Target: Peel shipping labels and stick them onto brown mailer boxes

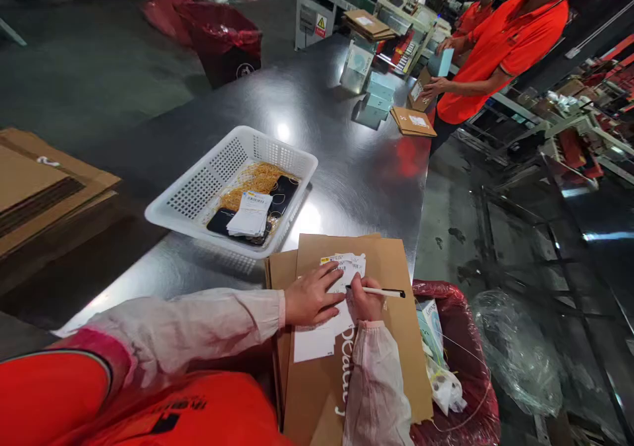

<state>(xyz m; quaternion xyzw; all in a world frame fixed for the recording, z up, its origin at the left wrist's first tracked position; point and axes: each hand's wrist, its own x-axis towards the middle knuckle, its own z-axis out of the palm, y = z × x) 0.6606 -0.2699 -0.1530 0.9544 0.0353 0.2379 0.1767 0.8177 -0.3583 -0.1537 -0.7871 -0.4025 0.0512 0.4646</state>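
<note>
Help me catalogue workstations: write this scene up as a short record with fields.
Left hand: left hand spread flat on white printed paper slips
Right hand: right hand holds a slim white pen with black ends
Beneath slips: flat brown cardboard sheets
Front left: white perforated plastic basket, holding thin yellow bands and more printed slips
Right: bin lined with red plastic
Co-worker: person in orange shirt, holding a pale blue box

I have an open stretch of metal surface [361,188] between the cardboard stack [396,360] and the pale blue boxes [379,97]. Ahead and left of my left hand [312,297], the white basket's [191,198] raised walls block a low path; right of my right hand [368,300], a red-lined bin [453,307] borders the cardboard.
</note>
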